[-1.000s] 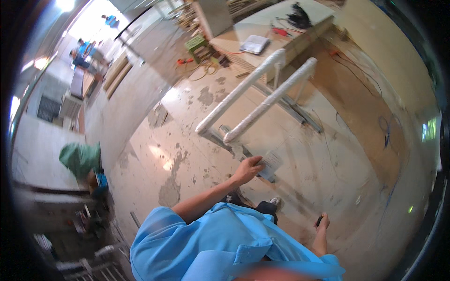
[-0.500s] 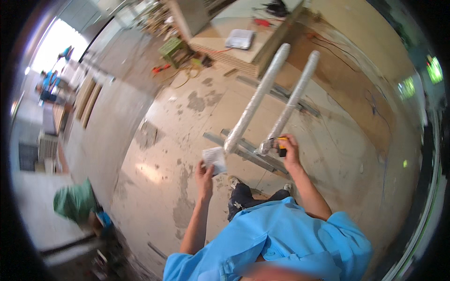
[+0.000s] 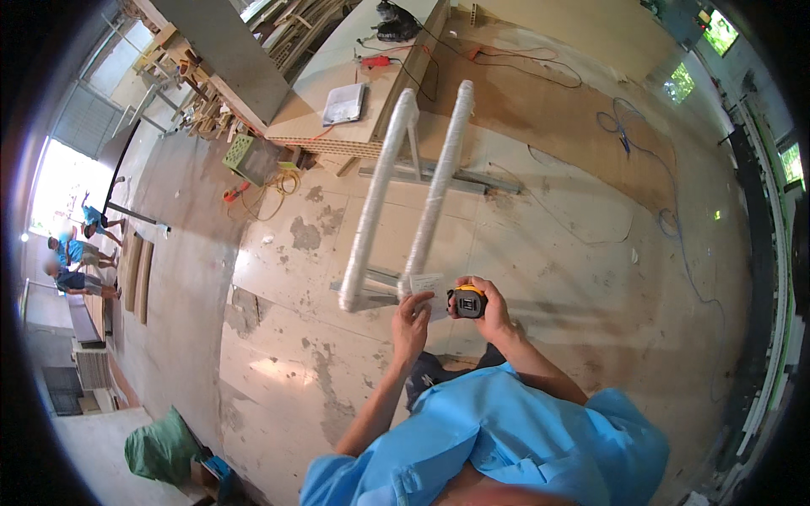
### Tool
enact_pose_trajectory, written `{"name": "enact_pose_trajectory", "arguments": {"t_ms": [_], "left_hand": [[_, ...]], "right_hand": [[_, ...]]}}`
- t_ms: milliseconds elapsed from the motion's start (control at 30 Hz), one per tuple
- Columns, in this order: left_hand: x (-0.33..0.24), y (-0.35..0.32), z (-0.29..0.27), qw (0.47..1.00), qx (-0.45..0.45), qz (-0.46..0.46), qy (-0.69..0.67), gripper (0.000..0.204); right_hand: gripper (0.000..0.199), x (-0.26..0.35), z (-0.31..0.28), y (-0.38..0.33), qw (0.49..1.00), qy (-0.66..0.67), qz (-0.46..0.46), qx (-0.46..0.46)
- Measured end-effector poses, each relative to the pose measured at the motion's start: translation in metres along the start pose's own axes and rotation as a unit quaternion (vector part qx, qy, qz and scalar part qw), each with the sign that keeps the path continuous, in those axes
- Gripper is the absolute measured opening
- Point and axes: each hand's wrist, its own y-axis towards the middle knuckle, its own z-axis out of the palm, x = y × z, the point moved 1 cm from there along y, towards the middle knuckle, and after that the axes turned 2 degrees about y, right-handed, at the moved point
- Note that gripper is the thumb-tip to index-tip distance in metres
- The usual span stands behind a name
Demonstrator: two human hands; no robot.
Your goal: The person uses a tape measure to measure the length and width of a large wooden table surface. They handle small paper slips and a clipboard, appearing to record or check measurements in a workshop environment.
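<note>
My left hand (image 3: pixel 411 323) pinches a white printed paper slip (image 3: pixel 430 287) by its lower left edge. Close beside it, my right hand (image 3: pixel 488 314) is wrapped round a black and yellow tape measure (image 3: pixel 469 302); no blade shows pulled out. Beyond my hands, two long bars wrapped in shiny clear film, a left bar (image 3: pixel 377 202) and a right bar (image 3: pixel 438 185), lie side by side across metal rails (image 3: pixel 456 180). The right bar's near end is partly hidden behind the slip and my left hand.
A pale stack of boards (image 3: pixel 337 139) at the back bears a white packet (image 3: pixel 344 104) and a red tool (image 3: pixel 375 61). A green stool (image 3: pixel 245 157) stands left of it. Blue cable (image 3: pixel 666 177) trails over the right floor. People (image 3: pixel 76 253) work far left; a green sack (image 3: pixel 162 447) sits near left.
My hands have come together, bringing the slip and tape measure side by side. The tape measure has left the right bar's near end. My view has swung, shifting the wrapped bars leftward.
</note>
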Motion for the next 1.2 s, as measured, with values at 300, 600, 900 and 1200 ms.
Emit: {"name": "enact_pose_trajectory", "arguments": {"t_ms": [300, 600, 900, 1200], "left_hand": [[-0.096, 0.028, 0.267, 0.973, 0.205, -0.014, 0.109, 0.04], [-0.154, 0.078, 0.453, 0.838, 0.335, -0.342, -0.262, 0.076], [-0.139, 0.227, 0.601, 0.711, 0.287, -0.388, -0.512, 0.056], [-0.206, 0.394, 0.697, 0.682, 0.284, -0.397, -0.544, 0.044]], "right_hand": [[0.039, 0.19, -0.19, -0.088, 0.976, -0.079, -0.184, -0.089], [0.053, 0.329, -0.251, -0.102, 0.82, -0.425, -0.347, -0.162], [0.062, 0.455, -0.327, 0.007, 0.716, -0.601, -0.344, -0.089], [0.077, 0.638, -0.348, 0.107, 0.644, -0.694, -0.321, -0.026]]}}
